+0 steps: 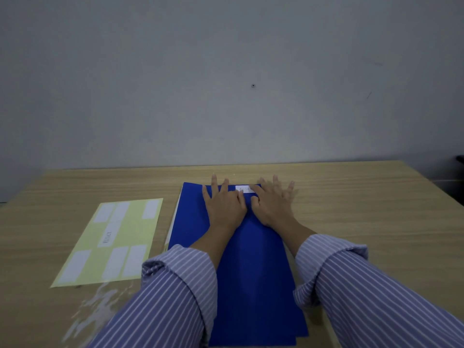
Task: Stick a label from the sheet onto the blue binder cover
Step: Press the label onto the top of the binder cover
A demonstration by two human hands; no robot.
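A blue binder [251, 259] lies flat on the wooden table, its long side running away from me. A small white label [244, 189] with faint writing sits on the cover near its far edge. My left hand [223, 207] lies flat on the cover, fingers spread, its thumb just below the label. My right hand [272, 204] rests flat beside it, fingers spread over the far right corner, touching the label's right end. To the left lies the pale yellow label sheet [113, 241] with several white labels on it.
The wooden table [364, 209] stretches wide to the right and ends at a grey wall behind. Crinkled clear plastic [93, 307] lies near the sheet's front edge. A dark object [460, 159] shows at the far right edge.
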